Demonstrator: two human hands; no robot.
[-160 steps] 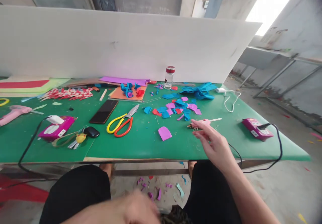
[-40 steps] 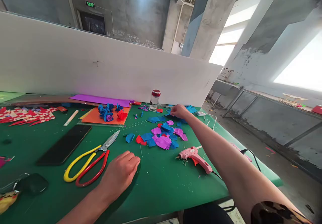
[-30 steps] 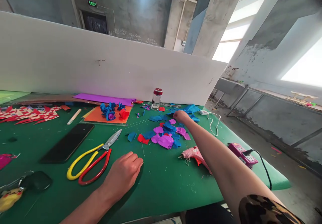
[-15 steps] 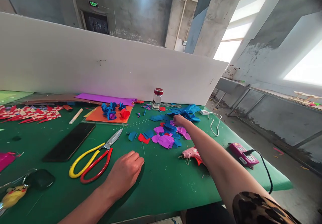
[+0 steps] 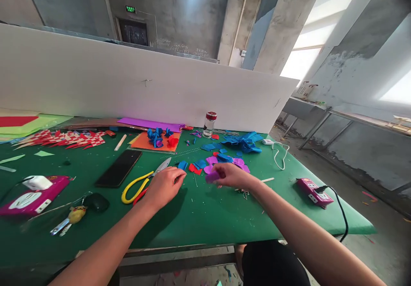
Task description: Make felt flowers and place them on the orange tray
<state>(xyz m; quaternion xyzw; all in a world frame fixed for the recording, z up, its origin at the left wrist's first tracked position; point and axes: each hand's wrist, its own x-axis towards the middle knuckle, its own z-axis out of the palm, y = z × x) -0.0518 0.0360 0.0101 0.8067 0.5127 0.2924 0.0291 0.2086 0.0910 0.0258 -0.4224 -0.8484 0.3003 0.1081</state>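
Note:
My right hand pinches a purple paper piece above the front of a loose pile of cut pieces. In that pile lie blue pieces, red pieces and more purple ones. My left hand hovers to the left with its fingers closed; whether anything is in them is hidden. Behind it lie scissors with yellow and red handles, partly covered by the hand. Finished-looking blue paper flowers and a red one rest on an orange sheet.
A phone, a wooden stick, keys with a yellow charm and a magenta power strip lie left. A red-capped jar stands before the white board. At right are a white cable and another magenta box.
My right hand has drawn back from the rear of the pile toward me with a purple paper piece. My left hand has risen off the table, and the view has turned slightly left.

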